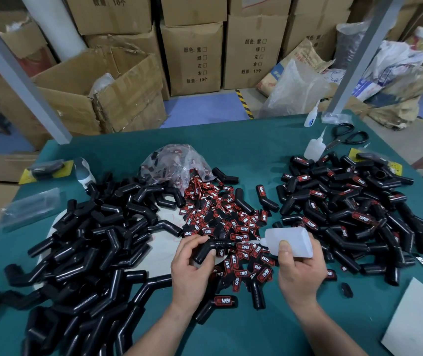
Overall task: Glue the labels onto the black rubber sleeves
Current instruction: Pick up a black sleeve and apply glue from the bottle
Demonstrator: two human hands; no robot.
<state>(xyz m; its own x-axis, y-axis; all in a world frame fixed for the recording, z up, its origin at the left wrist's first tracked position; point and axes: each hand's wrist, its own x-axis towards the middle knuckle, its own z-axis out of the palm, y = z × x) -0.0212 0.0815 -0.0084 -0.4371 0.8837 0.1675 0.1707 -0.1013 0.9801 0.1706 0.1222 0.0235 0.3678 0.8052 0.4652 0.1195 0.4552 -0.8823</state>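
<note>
My left hand (pixel 192 265) grips a bent black rubber sleeve (pixel 205 250) just above the table. My right hand (pixel 300 268) holds a translucent white glue bottle (pixel 288 241) tipped sideways, its nozzle pointing left and touching the sleeve's upper arm. Behind the hands lies a heap of red-and-black labels (pixel 220 217) spilling from a clear plastic bag (pixel 177 163). A big pile of plain black sleeves (pixel 89 240) fills the left side. On the right sits a pile of sleeves with labels on them (pixel 354 209).
The green table (pixel 256 150) carries two more glue bottles (pixel 314 147) and black scissors (pixel 346 137) at the back right. White cardboard (pixel 421 322) lies at the front right. Clear packets (pixel 28 206) rest at the left edge. Cardboard boxes (pixel 192 57) stand beyond.
</note>
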